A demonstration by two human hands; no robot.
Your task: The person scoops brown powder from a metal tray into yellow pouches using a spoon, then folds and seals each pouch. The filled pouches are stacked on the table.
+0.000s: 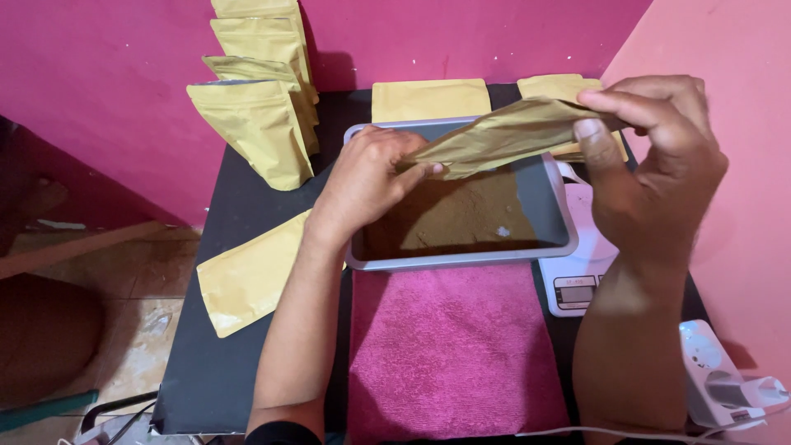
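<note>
You are looking down at a small black tabletop set against a pink wall. Both your hands hold one flat gold pouch stretched between them, above a grey tray that sits toward the far middle of the tabletop. Your left hand is closed on the pouch's near end, fingers curled over it and low against the tray's left side. Your right hand pinches the other end higher up, thumb under and fingers on top, so the pouch slopes down toward the tray. Held this way, the pouch stays over the brown powder that covers the tray bottom, and anything that falls would likely land there. Whether the pouch's mouth is open cannot be told from here.

A pink towel lies on the near side of the tray, touching its front rim, between your forearms. A white kitchen scale sits at the tray's right near corner, partly under your right wrist. More flat gold pouches lie beyond the tray at the far edge. A row of standing gold pouches lines the far left corner, upright with their bases spread. Another flat pouch hangs over the left edge. A white power strip rests at the near right corner.
</note>
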